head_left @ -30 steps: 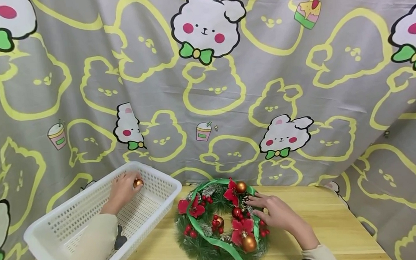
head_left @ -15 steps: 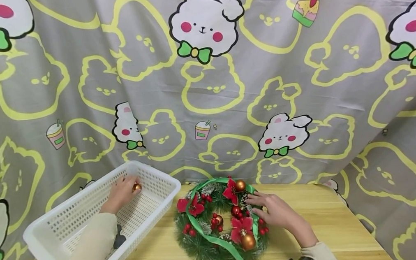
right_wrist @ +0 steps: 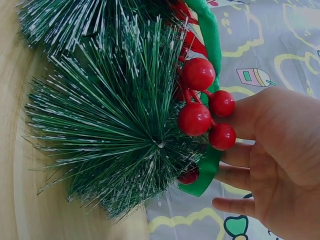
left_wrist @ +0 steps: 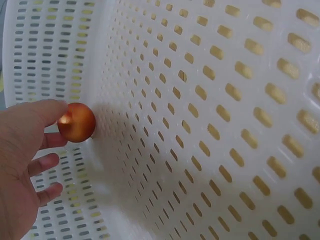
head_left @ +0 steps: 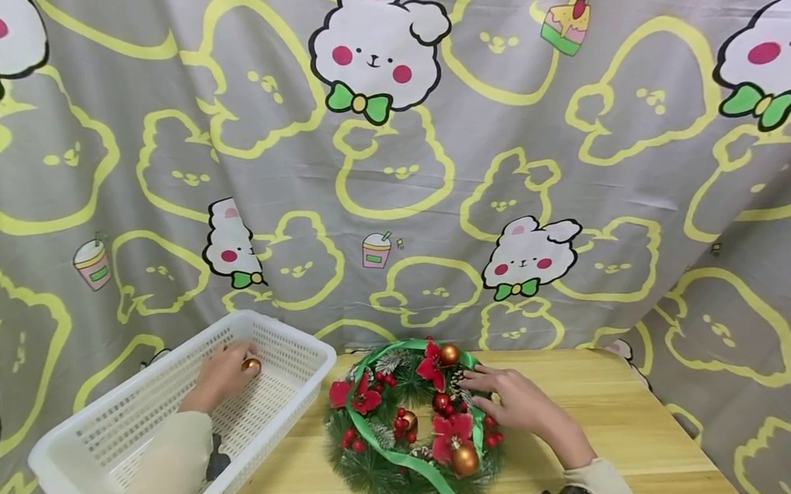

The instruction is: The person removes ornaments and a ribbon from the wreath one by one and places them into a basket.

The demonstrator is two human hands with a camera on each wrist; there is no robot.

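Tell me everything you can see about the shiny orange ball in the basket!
The ball is round and smooth, coppery orange with a bright shine, maybe plastic. It is low inside the white basket, near the far end. The left hand holds it with thumb and fingers. I can't tell whether it touches the basket.

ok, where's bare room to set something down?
Largest: table right of the right hand, bounded by the curtain behind. Smaller: table strip between basket and wreath; basket floor right of the left hand and ball. Crowded: wreath; also basket by the left sleeve, with something dark there.
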